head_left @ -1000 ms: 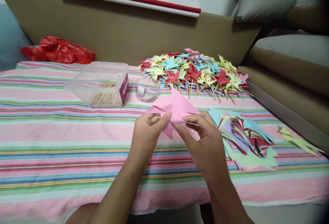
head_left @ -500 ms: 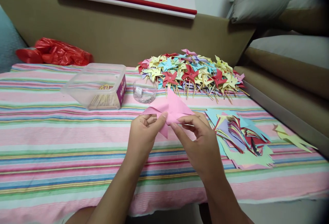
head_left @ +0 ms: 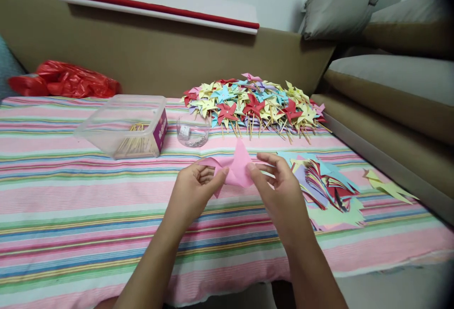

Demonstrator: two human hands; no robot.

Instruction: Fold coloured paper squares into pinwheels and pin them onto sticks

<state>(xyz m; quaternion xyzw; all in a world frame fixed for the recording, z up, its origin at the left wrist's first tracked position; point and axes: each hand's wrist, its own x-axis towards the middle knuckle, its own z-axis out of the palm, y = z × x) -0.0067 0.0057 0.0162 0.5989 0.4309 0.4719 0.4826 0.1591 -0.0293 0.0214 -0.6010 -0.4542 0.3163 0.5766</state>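
Observation:
A pink paper pinwheel (head_left: 238, 169) without a stick is held up in front of me, its blades partly folded toward the middle. My left hand (head_left: 196, 181) pinches its left side, thumb on top of the folded paper and fingers curled behind. My right hand (head_left: 275, 176) is at its right side, the thumb touching the paper while the fingers are spread and bent away from it. Just beyond the pinwheel stands a clear round tub (head_left: 192, 134) with small metal pieces in its bottom.
A clear plastic box (head_left: 106, 129) of thin wooden sticks (head_left: 136, 141) stands left. Finished pinwheels (head_left: 255, 103) are heaped at the back. Cut coloured paper (head_left: 326, 190) lies right, beside yellow scraps (head_left: 388, 187). A red plastic bag (head_left: 71, 79) rests back left on the striped cloth (head_left: 88, 195).
The right fingers have loosened from the paper and spread, with the thumb still on it. The pinwheel has turned and its right blade now stands more upright. The view has shifted slightly.

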